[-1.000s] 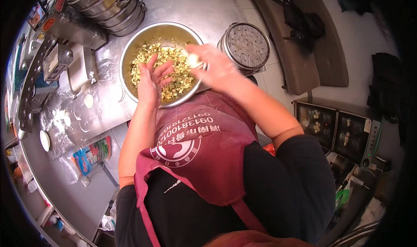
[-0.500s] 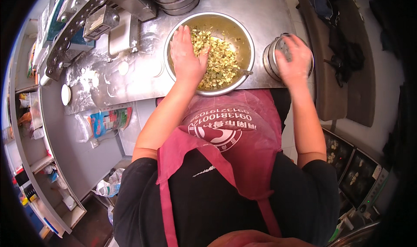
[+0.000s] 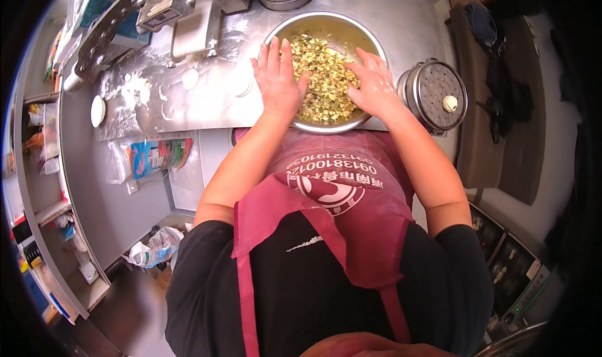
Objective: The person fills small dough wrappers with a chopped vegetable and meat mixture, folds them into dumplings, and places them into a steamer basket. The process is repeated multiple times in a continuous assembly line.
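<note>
The left hand [image 3: 279,84] is held flat over the bowl's left rim, its back turned up, fingers straight and nothing seen to be gripped. The right hand [image 3: 373,84] is laid over the right rim, fingers bent inward toward the mix; whether anything is grasped under it cannot be told, as the palm is hidden.

Between the two hands is the mix [image 3: 323,81], chopped and yellow-green, heaped in the steel bowl [image 3: 351,36]. It lies to the right of the left hand and to the left of the right hand, with neither clearly nearer. No long axis is shown by the bowl, which is round and set at the table's near edge.

Farther right, a bun [image 3: 449,103] is seated on the perforated top of a steamer [image 3: 426,84]; by it, the right hand is the nearer. Leftward, a pale disc [image 3: 190,78] is seen lying on the table [image 3: 188,115], near scattered flour [image 3: 135,93].
</note>
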A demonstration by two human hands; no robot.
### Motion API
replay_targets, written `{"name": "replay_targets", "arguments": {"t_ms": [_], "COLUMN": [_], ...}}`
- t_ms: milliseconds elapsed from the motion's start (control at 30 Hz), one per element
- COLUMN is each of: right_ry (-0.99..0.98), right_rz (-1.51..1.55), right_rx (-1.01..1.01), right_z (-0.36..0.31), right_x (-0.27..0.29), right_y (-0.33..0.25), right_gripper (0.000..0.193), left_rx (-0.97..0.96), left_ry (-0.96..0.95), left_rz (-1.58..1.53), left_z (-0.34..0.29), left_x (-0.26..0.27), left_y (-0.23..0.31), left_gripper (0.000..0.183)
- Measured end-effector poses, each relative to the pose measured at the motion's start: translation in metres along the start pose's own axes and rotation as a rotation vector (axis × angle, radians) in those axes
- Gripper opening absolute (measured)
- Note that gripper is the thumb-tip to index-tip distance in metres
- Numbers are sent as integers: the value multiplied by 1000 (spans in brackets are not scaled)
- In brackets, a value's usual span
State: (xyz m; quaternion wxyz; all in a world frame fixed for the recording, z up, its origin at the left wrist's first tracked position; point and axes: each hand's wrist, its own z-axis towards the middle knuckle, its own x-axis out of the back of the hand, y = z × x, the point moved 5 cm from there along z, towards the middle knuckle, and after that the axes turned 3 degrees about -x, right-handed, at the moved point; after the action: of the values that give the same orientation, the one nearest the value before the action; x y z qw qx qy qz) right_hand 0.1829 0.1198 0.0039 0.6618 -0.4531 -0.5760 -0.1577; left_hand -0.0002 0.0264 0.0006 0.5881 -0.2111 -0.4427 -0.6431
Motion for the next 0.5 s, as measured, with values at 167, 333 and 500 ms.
{"name": "replay_targets", "arguments": {"t_ms": [167,333,500], "right_ry": [-129,-233,-375], "right_rz": [-217,-485,-507], "right_rx": [-71,-43,-85], "right_z": [-14,-24,-11], "right_x": [-3,-27,-22], "right_y": [-6,4,7], "right_gripper": [28,16,18], "left_rx": [221,253,254], "left_ry": [-26,-47,-79], "left_rz": [-95,-94,-10], "left_z": [-8,-7,2], "left_x": [-4,-5,-2], "left_y": [-23,-25,-15], "left_gripper": [94,93,94]}}
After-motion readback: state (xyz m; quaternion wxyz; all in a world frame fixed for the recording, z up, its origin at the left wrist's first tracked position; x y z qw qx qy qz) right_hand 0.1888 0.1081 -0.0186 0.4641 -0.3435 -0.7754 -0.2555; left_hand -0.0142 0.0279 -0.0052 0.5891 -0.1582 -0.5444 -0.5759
